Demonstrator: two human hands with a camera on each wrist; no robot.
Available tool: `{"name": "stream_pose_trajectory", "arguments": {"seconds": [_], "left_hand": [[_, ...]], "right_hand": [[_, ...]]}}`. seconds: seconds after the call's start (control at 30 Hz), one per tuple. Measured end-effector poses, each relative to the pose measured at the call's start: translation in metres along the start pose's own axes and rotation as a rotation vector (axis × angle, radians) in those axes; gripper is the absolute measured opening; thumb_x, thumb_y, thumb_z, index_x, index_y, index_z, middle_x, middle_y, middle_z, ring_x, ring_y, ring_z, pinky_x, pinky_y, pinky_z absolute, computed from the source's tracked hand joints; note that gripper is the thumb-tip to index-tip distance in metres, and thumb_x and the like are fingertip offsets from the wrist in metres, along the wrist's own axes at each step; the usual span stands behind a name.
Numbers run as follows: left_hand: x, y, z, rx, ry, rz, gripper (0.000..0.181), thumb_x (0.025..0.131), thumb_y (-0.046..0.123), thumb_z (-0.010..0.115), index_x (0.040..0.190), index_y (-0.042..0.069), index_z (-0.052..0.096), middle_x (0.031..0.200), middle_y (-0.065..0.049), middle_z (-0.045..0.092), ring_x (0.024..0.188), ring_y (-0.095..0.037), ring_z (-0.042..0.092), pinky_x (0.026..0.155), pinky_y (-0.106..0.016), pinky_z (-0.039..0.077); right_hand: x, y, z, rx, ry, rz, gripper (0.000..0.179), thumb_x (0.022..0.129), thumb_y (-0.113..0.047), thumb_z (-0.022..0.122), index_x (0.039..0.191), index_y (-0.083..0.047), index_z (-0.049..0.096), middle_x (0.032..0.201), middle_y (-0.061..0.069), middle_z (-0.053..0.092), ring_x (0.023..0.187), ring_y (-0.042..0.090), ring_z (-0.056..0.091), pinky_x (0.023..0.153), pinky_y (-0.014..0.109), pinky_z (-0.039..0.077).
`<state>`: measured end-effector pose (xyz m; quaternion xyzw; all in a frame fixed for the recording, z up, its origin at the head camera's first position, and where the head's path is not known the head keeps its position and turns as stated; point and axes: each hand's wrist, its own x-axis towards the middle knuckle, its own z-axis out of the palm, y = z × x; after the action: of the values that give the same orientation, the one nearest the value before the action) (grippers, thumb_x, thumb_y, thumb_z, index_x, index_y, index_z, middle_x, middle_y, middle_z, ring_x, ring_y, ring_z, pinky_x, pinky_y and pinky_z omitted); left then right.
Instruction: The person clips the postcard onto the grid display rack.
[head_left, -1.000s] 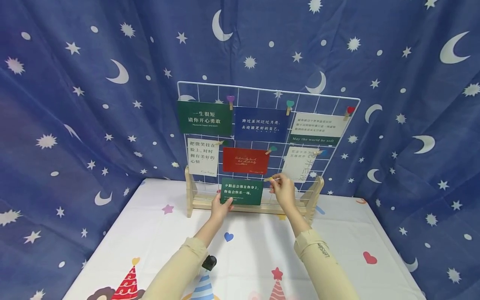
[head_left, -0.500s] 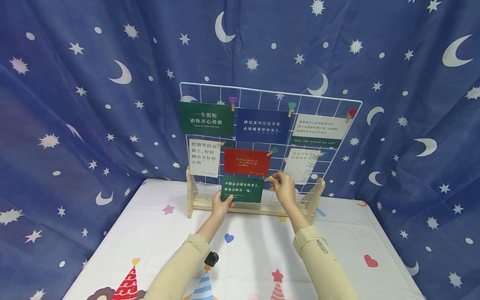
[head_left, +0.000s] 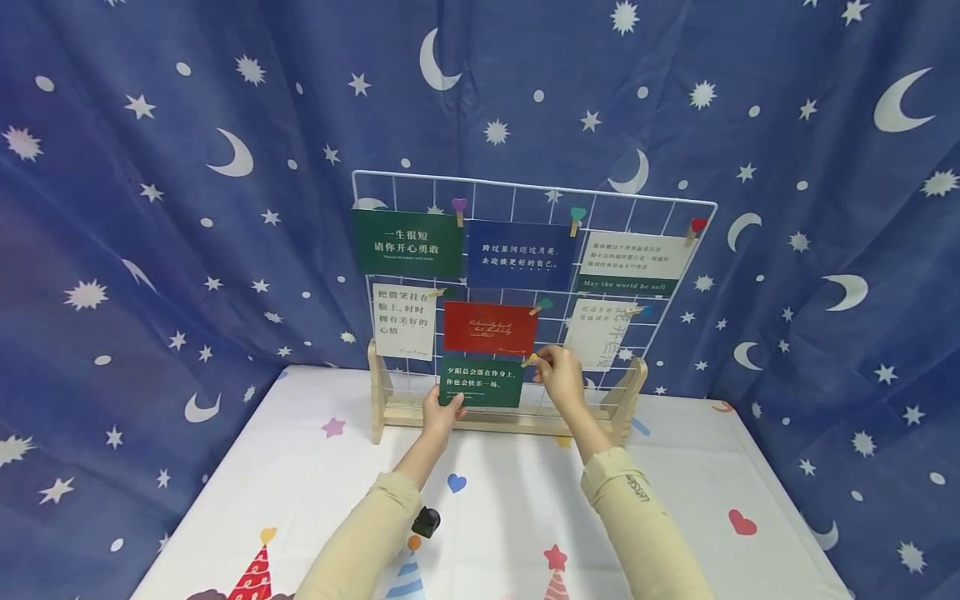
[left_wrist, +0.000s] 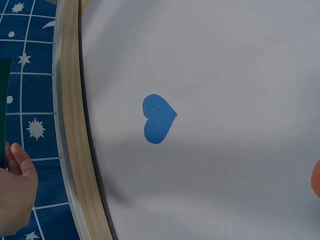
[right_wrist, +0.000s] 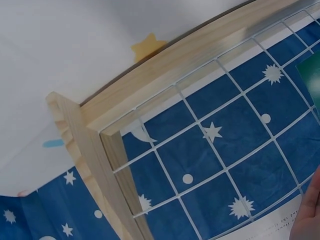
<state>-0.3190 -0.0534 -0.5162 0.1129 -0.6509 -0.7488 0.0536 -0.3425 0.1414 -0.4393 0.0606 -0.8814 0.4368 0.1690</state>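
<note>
A green card [head_left: 482, 383] with white writing stands against the lower middle of a white wire grid [head_left: 535, 182], just below a red card [head_left: 491, 327]. My left hand [head_left: 441, 411] pinches its lower left corner between thumb and fingers; the left wrist view catches only the card's edge beside that hand. At the card's upper right corner, my right hand [head_left: 562, 375] pinches a small clothespin [head_left: 531, 360] with a yellow top. Whether the clothespin's tip bites both card and wire is too small to tell. The right wrist view shows just the edge of the right hand.
Clothespins with coloured hearts hold several other cards on the grid, among them a blue card [head_left: 521, 255] and a white card [head_left: 403, 322]. A wooden base [head_left: 495, 423] carries the grid. A small black object [head_left: 427, 522] lies by the left sleeve on the white tablecloth [head_left: 300, 467].
Both hands have brought the green card up slightly, closer under the red card and against the grid. The clothespin has moved left onto the card's upper right corner. The head view has shifted slightly.
</note>
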Motion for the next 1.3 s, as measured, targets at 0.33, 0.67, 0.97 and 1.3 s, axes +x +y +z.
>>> {"name": "stream_pose_trajectory", "arguments": {"seconds": [0.33,0.67,0.97,1.3], "left_hand": [[0.09,-0.106,-0.003,-0.018,-0.078,0.124,0.03,0.088,0.015,0.065,0.113,0.004,0.053,0.096,-0.013,0.062,0.074,-0.02,0.066,0.066,-0.03,0.059],[0.118,-0.132,-0.001,-0.002,-0.072,0.087,0.043,0.09,0.022,0.063,0.123,0.008,0.041,0.096,-0.011,0.057,0.071,-0.016,0.063,0.058,-0.028,0.057],[0.117,-0.133,0.003,-0.094,0.024,0.071,0.053,0.089,0.012,0.064,0.133,0.01,0.033,0.116,-0.016,0.043,0.075,-0.017,0.061,0.058,-0.029,0.055],[0.159,-0.182,-0.001,0.024,0.156,0.118,0.059,0.078,0.006,0.069,0.127,0.024,0.042,0.114,-0.007,0.041,0.088,-0.022,0.051,0.062,-0.031,0.055]], "right_hand": [[0.004,-0.006,-0.003,-0.025,-0.053,0.016,0.011,0.088,0.002,0.059,0.094,0.01,0.065,0.073,0.019,0.067,0.056,0.024,0.066,0.048,0.019,0.053],[-0.002,-0.006,-0.001,-0.005,-0.033,0.023,0.012,0.089,-0.001,0.06,0.097,0.009,0.064,0.072,0.017,0.064,0.055,0.02,0.063,0.05,0.018,0.053],[-0.008,-0.003,-0.002,-0.054,0.002,-0.028,0.017,0.09,-0.005,0.06,0.101,0.006,0.065,0.071,0.015,0.066,0.055,0.014,0.062,0.05,0.021,0.053],[-0.016,0.004,-0.001,-0.067,0.032,-0.042,0.027,0.092,-0.007,0.056,0.116,0.004,0.059,0.075,0.014,0.068,0.06,0.018,0.064,0.049,0.019,0.049]]}}
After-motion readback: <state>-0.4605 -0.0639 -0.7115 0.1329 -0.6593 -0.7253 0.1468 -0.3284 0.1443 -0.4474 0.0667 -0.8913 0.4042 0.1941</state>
